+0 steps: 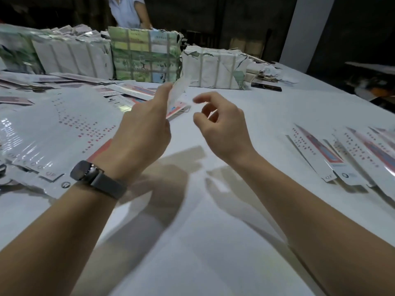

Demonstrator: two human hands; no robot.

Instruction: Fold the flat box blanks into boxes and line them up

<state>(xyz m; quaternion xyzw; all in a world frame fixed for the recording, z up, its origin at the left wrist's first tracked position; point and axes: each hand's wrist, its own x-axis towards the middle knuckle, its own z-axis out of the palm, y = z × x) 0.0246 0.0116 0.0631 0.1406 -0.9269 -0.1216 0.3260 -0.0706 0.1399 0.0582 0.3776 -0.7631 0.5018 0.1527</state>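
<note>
While the left hand pinches one flat box blank upright above the white table, the right hand hovers just beside it at three o'clock, fingers loosely curled and holding nothing. To open the blank cleanly, I judge the right fingers should take the free edge and push the creases square, not crush the panel. Loose blanks fan out in a pile at nine o'clock; a row of finished pieces lies at three o'clock. Wrapped, strapped bundles stand at twelve o'clock; their contents are hidden.
</note>
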